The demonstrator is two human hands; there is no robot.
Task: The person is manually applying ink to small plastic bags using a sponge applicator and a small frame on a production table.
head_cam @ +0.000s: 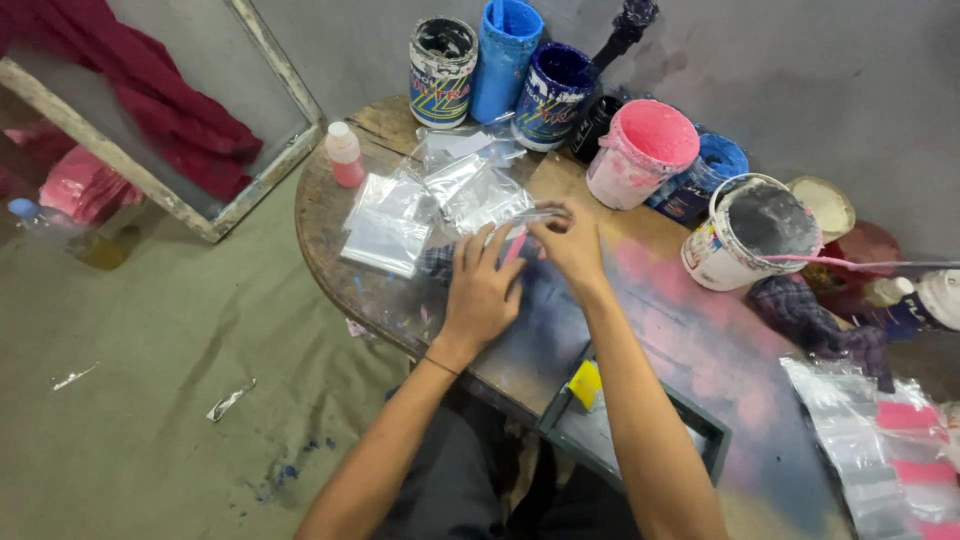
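I see my left hand (480, 290) pressed flat on a pink item (514, 248) on the desk (700, 340); my right hand (568, 240) has its grip pinched on a clear plastic bag (530, 214) just above.

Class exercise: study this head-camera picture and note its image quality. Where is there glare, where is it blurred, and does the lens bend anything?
Head view: soft, even light with faint shadows; glare on the clear plastic bags and the bagged stack at lower right; slight blur on the left hand and right hand; wide-lens distortion curves the table edge and stretches the forearms; paint tubs, like the pink tub, look fairly sharp.
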